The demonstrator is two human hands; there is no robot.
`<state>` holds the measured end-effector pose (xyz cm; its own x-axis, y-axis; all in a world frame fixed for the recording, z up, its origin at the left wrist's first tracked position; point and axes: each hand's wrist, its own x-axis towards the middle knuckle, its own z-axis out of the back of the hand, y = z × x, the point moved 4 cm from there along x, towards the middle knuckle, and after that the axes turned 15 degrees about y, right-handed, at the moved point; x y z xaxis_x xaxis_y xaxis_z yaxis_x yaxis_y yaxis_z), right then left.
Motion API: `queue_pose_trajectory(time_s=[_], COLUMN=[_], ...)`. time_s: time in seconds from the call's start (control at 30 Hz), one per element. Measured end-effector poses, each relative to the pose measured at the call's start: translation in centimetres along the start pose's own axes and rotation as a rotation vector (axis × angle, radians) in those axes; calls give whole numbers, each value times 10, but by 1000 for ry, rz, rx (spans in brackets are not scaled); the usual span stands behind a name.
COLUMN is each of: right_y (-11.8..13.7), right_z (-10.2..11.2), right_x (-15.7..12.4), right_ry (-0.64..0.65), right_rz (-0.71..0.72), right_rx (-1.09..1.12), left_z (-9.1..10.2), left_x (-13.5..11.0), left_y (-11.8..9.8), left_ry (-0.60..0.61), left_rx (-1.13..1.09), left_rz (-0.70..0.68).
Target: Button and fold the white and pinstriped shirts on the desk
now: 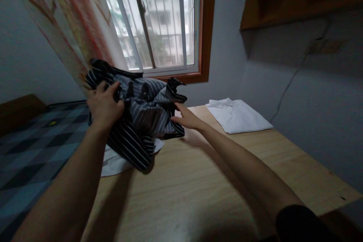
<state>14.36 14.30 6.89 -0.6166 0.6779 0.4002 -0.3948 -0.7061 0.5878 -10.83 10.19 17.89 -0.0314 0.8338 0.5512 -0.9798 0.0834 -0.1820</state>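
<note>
Forearms (pixel 241 166) stretch over the table (pixel 198 189): my left hand (pixel 104 106) clamps the striped shirt (pixel 141 111), bunched unfolded at 11 o'clock; my right hand (pixel 185 118) touches its hem, grip unclear. White shirt (pixel 239 116) at 1 o'clock lies folded.

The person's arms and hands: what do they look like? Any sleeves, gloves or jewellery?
Both are bare: the left hand and right hand wear no gloves, and no ring or watch shows. The left forearm and right forearm are uncovered too. Only a black sleeve shows, high on the right arm at the picture's bottom edge.
</note>
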Motion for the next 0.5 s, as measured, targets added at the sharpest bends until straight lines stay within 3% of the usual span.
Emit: queue_pose_trajectory(time_s=[0.1, 0.13, 0.2, 0.3, 0.37, 0.43, 0.5], right_y=[-53, -70, -98, -130, -143, -149, -148], right_z=[-16, -14, 2, 38, 56, 63, 63], right_x=[-44, -63, -102, -157, -186, -206, -215], right_ry=[61, 58, 6, -49, 3, 76, 121], right_rz=[-229, -330, -564, -921, -1092, -1165, -1148], right_rx=[-133, -207, -359, -526, -564, -599, -668], left_z=[-75, -94, -119, -130, -126, -115, -102], left_x=[-16, -25, -40, -51, -51, -51, -54], left_y=[40, 50, 62, 68, 66, 56, 33], left_ry=[489, 544, 536, 468, 468, 385, 193], left_rx=[59, 30, -16, -72, -110, -102, -57], left_rz=[190, 252, 269, 261, 290, 320, 284])
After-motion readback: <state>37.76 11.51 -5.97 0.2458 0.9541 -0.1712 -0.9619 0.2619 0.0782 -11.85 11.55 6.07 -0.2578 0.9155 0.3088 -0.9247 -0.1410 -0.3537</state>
